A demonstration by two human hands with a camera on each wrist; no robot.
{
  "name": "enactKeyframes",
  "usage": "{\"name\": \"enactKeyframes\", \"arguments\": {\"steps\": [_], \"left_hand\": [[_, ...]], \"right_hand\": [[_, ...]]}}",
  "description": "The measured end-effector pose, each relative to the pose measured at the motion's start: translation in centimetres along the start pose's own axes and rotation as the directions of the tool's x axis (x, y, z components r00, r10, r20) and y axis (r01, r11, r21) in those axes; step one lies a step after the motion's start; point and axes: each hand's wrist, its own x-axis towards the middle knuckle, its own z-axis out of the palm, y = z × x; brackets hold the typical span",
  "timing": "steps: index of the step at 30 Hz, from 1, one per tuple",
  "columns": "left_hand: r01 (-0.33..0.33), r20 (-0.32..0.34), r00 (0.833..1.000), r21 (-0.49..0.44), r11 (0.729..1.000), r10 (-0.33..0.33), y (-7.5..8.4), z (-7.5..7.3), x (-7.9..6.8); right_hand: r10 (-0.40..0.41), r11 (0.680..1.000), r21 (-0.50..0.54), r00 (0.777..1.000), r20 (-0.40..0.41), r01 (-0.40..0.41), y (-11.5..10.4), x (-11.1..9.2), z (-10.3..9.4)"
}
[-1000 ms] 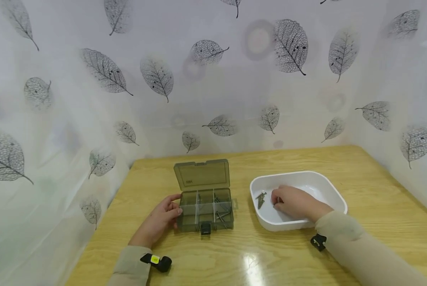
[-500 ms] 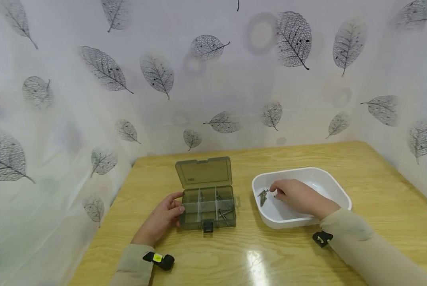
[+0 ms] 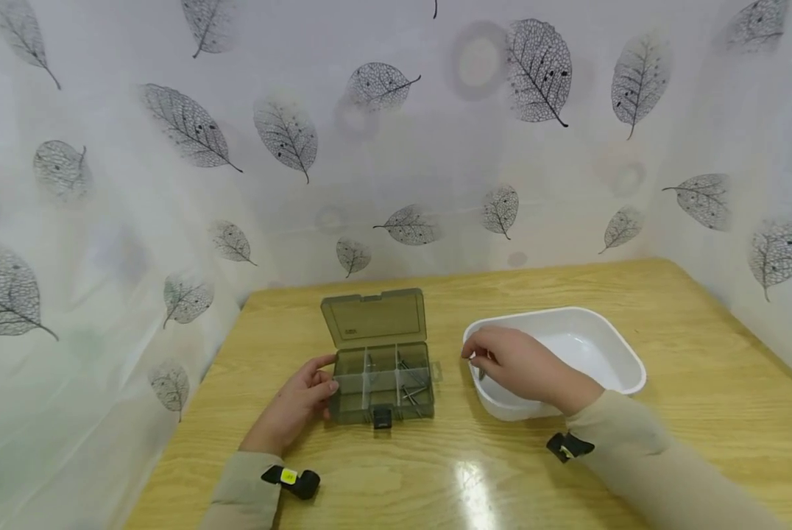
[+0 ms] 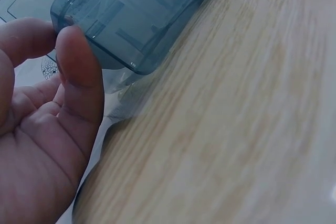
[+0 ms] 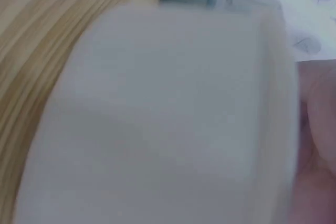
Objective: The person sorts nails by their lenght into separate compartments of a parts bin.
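Note:
A grey see-through compartment box (image 3: pixel 383 383) stands on the table with its lid (image 3: pixel 374 318) raised. Screws (image 3: pixel 412 394) lie in its right compartments, and thin metal pieces also show in the top middle one. My left hand (image 3: pixel 297 403) grips the box's left edge; the left wrist view shows thumb and forefinger pinching a corner of the box (image 4: pixel 131 19). My right hand (image 3: pixel 518 364) is over the left side of a white tray (image 3: pixel 591 353), fingers bent, fingertips by the left rim. Whether they hold anything is hidden. A bit of metal (image 3: pixel 481 374) shows below them.
The wood-grain table (image 3: pixel 422 478) carries the box at left and the tray at right. A pale leaf-print curtain (image 3: pixel 409 147) surrounds its back and sides. In the right wrist view, the blurred tray wall (image 5: pixel 157 119) fills most of the picture.
My right hand has lifted from the tray's middle and moved left, over the small pile of screws that showed before. My left hand keeps its grip on the box.

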Motion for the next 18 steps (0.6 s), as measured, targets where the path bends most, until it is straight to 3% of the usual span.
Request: {"name": "enactKeyframes", "arguments": {"steps": [18], "left_hand": [[0.000,0.002,1.000,-0.010,1.000,0.000,0.1,0.0,0.0]], "right_hand": [[-0.186,0.982,0.025,0.981,0.054,0.185,-6.8,4.8,3.2]]}}
